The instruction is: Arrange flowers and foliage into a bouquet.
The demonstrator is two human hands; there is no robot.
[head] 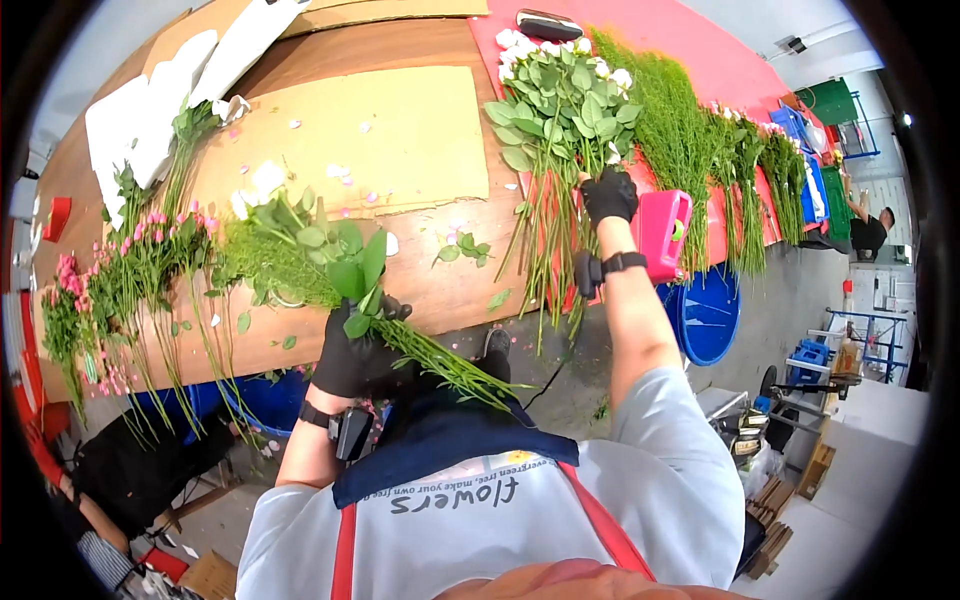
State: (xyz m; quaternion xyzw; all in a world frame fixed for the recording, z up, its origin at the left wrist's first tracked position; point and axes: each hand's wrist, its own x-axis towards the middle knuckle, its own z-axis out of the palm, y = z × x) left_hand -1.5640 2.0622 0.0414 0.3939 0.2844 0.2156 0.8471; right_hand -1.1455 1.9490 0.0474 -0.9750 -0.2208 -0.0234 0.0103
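Observation:
My left hand (364,349), in a black glove, is closed around the stems of a bunch of green filler foliage (281,262) and white roses (268,178). The flower heads point up and left over the wooden table; the cut stems (450,367) angle down to the right. My right hand (609,196), also gloved in black, reaches into a pile of white roses (570,97) on the red table cover. Its fingers are at the stems just below the leaves. Whether they grip a stem is hidden.
Bunches of small pink roses (154,240) line the left table edge near white wrapped bunches (161,112). Cardboard (375,142) lies on the table. Beside my right forearm is a pink plastic container (661,232), with feathery greenery (667,127) beyond. A blue bin (705,315) stands below.

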